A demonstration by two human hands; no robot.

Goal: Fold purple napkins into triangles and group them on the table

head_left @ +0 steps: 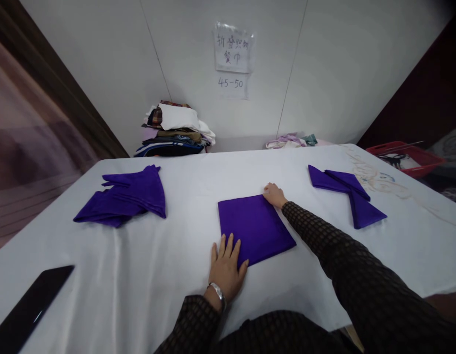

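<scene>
A purple cloth napkin [255, 226], folded into a square, lies flat on the white-covered table in front of me. Spread out, the fingers of my left hand [227, 270] rest on its near left corner. There is a silver bracelet on that wrist. At the far right corner, my right hand [275, 195] has its fingers curled and closed on the napkin's edge. To the right lie purple napkins [346, 191] folded into pointed shapes, partly overlapping. Loose, crumpled purple napkins [128, 196] are heaped on the left.
A dark flat object [30, 309] lies at the table's near left. Stacked clothes [176, 130] and more fabric [290, 141] sit behind the table [191, 182] by the wall. Beyond the right edge stands a red basket [419, 169]. Handwritten paper signs [233, 51] hang on the wall.
</scene>
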